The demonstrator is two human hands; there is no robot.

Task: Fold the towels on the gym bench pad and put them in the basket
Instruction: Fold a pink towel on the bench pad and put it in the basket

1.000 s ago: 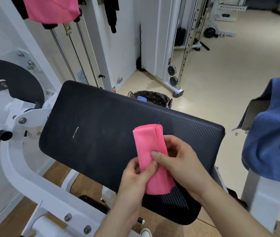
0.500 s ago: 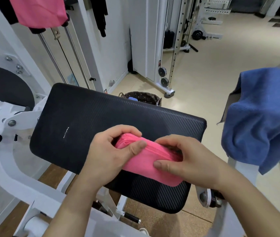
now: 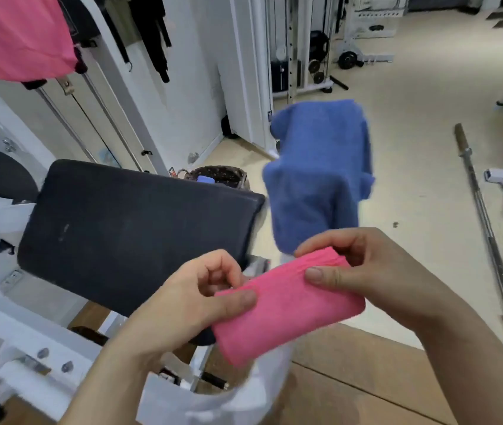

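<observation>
Left hand [image 3: 189, 299] and right hand [image 3: 363, 265] both pinch folded pink towel [image 3: 287, 311]; dark patterned basket [image 3: 230, 177] holds small blue item [image 3: 205, 179].

Both hands [image 3: 274, 289] pinching folded pink towel [image 3: 287, 314], black bench pad [image 3: 127, 228], blue towel [image 3: 317, 179] beyond
</observation>
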